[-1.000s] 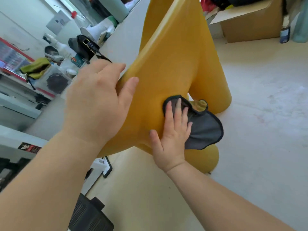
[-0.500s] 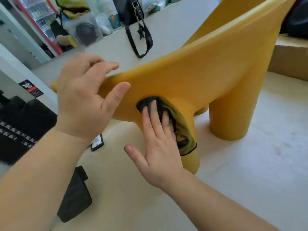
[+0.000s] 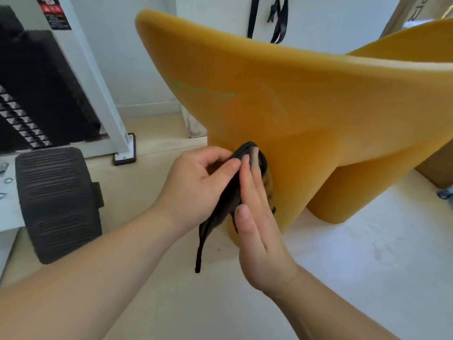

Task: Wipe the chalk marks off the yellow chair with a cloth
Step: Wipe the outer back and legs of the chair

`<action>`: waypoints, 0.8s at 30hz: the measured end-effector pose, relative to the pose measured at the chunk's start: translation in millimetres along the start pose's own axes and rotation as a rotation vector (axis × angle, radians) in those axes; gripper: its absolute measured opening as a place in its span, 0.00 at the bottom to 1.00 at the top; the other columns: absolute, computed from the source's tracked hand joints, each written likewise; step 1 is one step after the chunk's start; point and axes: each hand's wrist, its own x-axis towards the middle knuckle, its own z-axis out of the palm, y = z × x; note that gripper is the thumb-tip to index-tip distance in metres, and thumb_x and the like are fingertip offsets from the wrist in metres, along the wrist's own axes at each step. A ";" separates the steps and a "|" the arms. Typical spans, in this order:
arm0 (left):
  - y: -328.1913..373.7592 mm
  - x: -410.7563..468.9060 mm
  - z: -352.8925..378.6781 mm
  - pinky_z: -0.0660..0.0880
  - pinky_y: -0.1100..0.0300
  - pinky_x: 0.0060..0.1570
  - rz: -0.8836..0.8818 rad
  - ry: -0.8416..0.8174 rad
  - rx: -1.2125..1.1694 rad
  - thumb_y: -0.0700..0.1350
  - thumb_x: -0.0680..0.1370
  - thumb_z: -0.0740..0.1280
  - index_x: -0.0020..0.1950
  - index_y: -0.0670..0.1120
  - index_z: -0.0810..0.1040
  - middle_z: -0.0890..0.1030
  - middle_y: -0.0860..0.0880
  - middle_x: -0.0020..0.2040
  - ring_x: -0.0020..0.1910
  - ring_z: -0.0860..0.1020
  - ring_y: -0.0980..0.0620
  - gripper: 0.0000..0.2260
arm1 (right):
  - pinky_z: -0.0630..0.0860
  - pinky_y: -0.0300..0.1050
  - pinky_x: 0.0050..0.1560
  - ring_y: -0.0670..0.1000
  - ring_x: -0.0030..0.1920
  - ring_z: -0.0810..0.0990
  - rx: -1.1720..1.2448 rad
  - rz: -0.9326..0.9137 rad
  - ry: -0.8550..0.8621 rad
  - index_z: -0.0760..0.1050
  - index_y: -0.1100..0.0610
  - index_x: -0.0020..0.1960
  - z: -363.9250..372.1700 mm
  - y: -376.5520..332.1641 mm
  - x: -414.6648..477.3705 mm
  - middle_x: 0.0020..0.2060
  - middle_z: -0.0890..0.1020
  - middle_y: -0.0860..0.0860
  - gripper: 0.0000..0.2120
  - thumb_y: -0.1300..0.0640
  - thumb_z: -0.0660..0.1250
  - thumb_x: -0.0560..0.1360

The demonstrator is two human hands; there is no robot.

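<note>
Head view: left hand (image 3: 196, 190) pinches cloth (image 3: 226, 204), right hand (image 3: 259, 231) touches it.

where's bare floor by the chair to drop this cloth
Widest bare floor: right of the right hand, before the yellow chair, short of the cardboard box. A narrower strip between the chair and the white frame. Crowded left, around the black ribbed block.
</note>
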 end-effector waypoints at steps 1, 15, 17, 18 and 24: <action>-3.6 1.8 -1.6 0.77 0.63 0.42 -0.003 0.029 0.030 0.44 0.80 0.67 0.44 0.50 0.84 0.84 0.52 0.39 0.41 0.81 0.55 0.08 | 0.47 0.41 0.80 0.44 0.82 0.43 0.022 0.015 -0.023 0.47 0.55 0.83 -1.3 0.8 0.6 0.83 0.46 0.45 0.35 0.35 0.43 0.83; -14.8 11.9 -40.5 0.77 0.50 0.46 0.068 -0.482 0.569 0.48 0.80 0.66 0.45 0.53 0.82 0.81 0.55 0.41 0.43 0.77 0.56 0.07 | 0.70 0.32 0.44 0.44 0.50 0.78 -0.263 0.168 -0.143 0.84 0.49 0.51 -30.4 31.4 14.8 0.41 0.82 0.38 0.03 0.53 0.71 0.79; -21.1 11.4 -37.8 0.75 0.53 0.46 0.118 -0.388 0.590 0.47 0.80 0.67 0.46 0.52 0.83 0.78 0.55 0.42 0.44 0.76 0.56 0.06 | 0.73 0.33 0.43 0.44 0.46 0.79 -0.231 0.167 -0.071 0.82 0.51 0.48 -33.1 36.5 14.8 0.39 0.81 0.39 0.02 0.55 0.71 0.79; -23.2 11.0 -35.0 0.74 0.56 0.45 0.126 -0.325 0.606 0.48 0.79 0.67 0.47 0.52 0.84 0.77 0.55 0.43 0.44 0.75 0.56 0.06 | 0.75 0.34 0.42 0.44 0.45 0.80 -0.193 0.176 -0.039 0.82 0.52 0.48 -35.6 38.6 15.6 0.39 0.81 0.40 0.02 0.57 0.70 0.79; -20.7 -5.1 6.7 0.73 0.68 0.33 -0.215 -0.049 0.434 0.45 0.81 0.66 0.49 0.54 0.85 0.81 0.56 0.32 0.32 0.80 0.53 0.08 | 0.80 0.44 0.38 0.45 0.42 0.82 -0.065 0.177 0.009 0.83 0.53 0.48 -60.8 51.1 16.1 0.37 0.82 0.40 0.03 0.59 0.71 0.78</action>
